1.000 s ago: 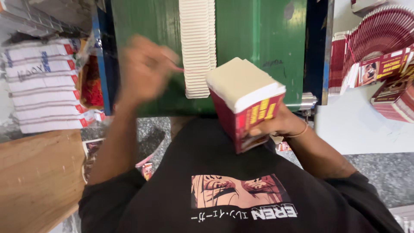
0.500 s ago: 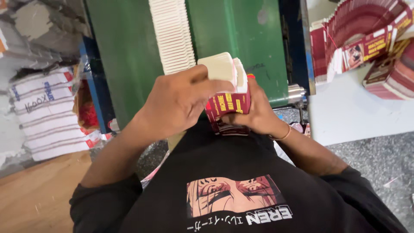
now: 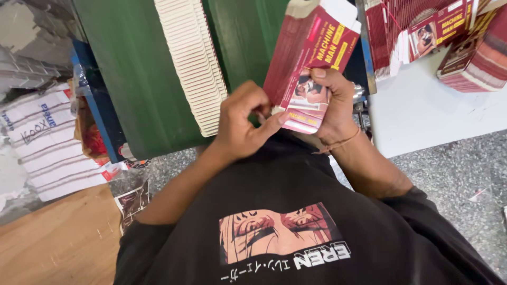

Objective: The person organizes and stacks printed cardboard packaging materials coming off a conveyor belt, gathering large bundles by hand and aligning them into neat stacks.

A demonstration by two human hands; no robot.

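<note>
The right hand [image 3: 332, 105] has its grip closed round a thick stack of flat maroon-and-white printed cardboard cartons [image 3: 311, 58], thumb pressed on the front face, holding it tilted in the upper middle of the frame. The left hand [image 3: 243, 124] pinches the stack's lower corner between thumb and fingers. Just left of them a long row of cream-coloured card edges [image 3: 193, 63] lies on a green desk [image 3: 132, 79]. More fanned maroon cartons [image 3: 449, 37] sit on a white surface [image 3: 428, 116] at upper right.

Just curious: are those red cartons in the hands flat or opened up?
Flat: the stack of red cartons shows thin layered edges, clasped by the right hand.
</note>
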